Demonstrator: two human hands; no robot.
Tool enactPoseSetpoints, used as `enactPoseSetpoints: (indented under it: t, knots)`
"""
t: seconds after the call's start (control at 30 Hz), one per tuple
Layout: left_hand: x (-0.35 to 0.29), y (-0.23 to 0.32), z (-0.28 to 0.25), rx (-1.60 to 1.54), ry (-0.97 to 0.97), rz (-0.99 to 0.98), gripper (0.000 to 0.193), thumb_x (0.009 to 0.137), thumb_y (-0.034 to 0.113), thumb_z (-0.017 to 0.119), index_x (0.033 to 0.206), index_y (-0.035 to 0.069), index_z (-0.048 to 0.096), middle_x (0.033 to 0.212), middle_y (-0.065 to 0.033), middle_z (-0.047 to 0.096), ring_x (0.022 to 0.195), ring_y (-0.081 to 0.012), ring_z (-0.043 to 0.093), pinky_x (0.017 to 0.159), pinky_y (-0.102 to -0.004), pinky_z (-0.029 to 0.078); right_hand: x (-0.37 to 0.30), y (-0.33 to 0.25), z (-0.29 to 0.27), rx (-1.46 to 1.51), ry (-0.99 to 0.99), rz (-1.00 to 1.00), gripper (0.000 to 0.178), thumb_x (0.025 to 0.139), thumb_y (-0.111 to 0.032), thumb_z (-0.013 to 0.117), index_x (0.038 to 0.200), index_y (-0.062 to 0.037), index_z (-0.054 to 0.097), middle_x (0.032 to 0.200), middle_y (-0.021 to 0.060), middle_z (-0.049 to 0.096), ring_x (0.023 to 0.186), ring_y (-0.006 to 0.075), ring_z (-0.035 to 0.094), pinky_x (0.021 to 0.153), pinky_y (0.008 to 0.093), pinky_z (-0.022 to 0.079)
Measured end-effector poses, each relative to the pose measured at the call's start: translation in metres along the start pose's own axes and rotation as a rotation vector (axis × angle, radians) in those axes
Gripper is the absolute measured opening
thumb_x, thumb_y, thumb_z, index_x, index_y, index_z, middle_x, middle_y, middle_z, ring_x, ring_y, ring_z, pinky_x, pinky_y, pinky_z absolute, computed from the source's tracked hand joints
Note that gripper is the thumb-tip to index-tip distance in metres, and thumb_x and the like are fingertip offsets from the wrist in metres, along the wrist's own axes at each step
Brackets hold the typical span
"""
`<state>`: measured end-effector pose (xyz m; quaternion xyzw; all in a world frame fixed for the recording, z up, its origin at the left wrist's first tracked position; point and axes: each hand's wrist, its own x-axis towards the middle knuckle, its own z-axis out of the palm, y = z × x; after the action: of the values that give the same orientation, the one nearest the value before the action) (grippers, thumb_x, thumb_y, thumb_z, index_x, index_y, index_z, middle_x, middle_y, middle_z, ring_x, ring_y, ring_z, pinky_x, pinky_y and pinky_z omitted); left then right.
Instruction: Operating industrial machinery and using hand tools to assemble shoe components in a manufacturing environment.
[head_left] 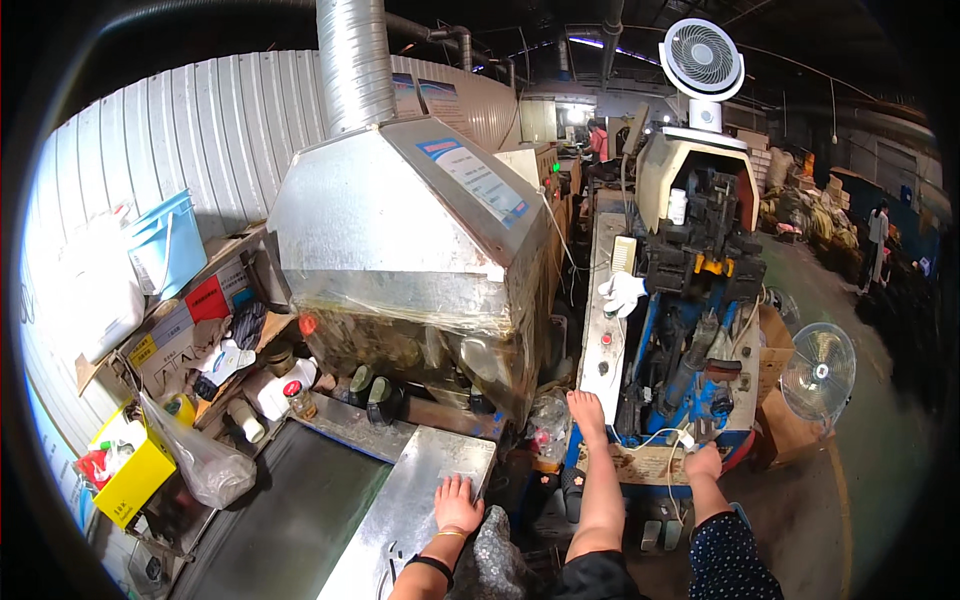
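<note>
My left hand (457, 505), with a black band on the wrist, lies flat with fingers spread on a bare metal plate (420, 490). My right hand (587, 412), below a black sleeve, reaches forward to the near corner of a blue and white machine (605, 352). Its fingers look stretched out over the corner, holding nothing that I can see. Further right, a hand (703, 460) in a dark dotted sleeve, seemingly another person's, is at a white cable fitting (685, 438) on the machine's front. Its fingers are partly hidden.
Left of the plate runs a dark conveyor belt (300, 500) under a large metal hood (400, 220). A yellow box (135, 480) and blue bucket (165, 245) stand far left. White gloves (622, 293) lie on the machine. A standing fan (818, 370) is at right.
</note>
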<state>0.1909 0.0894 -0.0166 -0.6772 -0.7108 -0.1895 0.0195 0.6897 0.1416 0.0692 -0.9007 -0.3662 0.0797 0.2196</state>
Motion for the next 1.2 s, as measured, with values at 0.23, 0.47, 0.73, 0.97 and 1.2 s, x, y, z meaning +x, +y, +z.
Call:
enactPoseSetpoints:
  t: [0.23,0.47,0.73,0.97,1.2]
  knots:
    - [-0.006,-0.005,0.006,0.013,0.008,0.026,0.063,0.081,0.041,0.062,0.134,0.008,0.054,0.144,-0.0182,0.047,0.137,-0.0367,0.037,0.115,-0.0506,0.025,0.013,0.018,0.021,-0.005,0.012,0.004,0.044,0.078,-0.020,0.067,0.115,-0.0008,0.058,0.104,0.0230,0.069,0.100,0.0378,0.067,0.088,0.0453,0.054]
    - [-0.003,0.001,0.008,0.027,0.003,0.036,0.062,0.081,0.040,0.062,0.133,0.007,0.054,0.143,-0.0188,0.048,0.136,-0.0377,0.039,0.113,-0.0510,0.026,0.008,0.020,0.012,0.050,0.051,0.017,0.037,0.079,-0.023,0.070,0.106,0.0001,0.060,0.102,0.0237,0.069,0.098,0.0390,0.067,0.084,0.0457,0.054]
    - [-0.006,-0.003,0.004,0.005,0.013,0.004,0.064,0.081,0.040,0.063,0.136,0.010,0.052,0.146,-0.0163,0.046,0.137,-0.0349,0.038,0.115,-0.0486,0.025,0.006,0.008,0.010,-0.022,0.015,-0.012,0.046,0.074,-0.017,0.070,0.114,0.0011,0.055,0.103,0.0234,0.069,0.098,0.0381,0.067,0.087,0.0437,0.054]
    - [-0.003,0.000,0.003,-0.016,0.018,0.008,0.062,0.081,0.039,0.063,0.134,0.009,0.053,0.145,-0.0168,0.046,0.138,-0.0353,0.037,0.115,-0.0494,0.026,0.001,0.009,0.002,-0.011,0.061,-0.029,0.045,0.077,-0.024,0.074,0.111,0.0004,0.057,0.103,0.0215,0.069,0.097,0.0377,0.068,0.084,0.0437,0.054]
    - [-0.005,-0.009,0.009,0.008,0.014,0.020,0.062,0.080,0.039,0.064,0.132,0.008,0.055,0.144,-0.0174,0.047,0.137,-0.0360,0.038,0.114,-0.0510,0.026,0.004,0.015,0.017,0.016,0.047,-0.022,0.042,0.080,-0.027,0.070,0.110,-0.0004,0.057,0.103,0.0240,0.068,0.098,0.0398,0.066,0.085,0.0474,0.053]
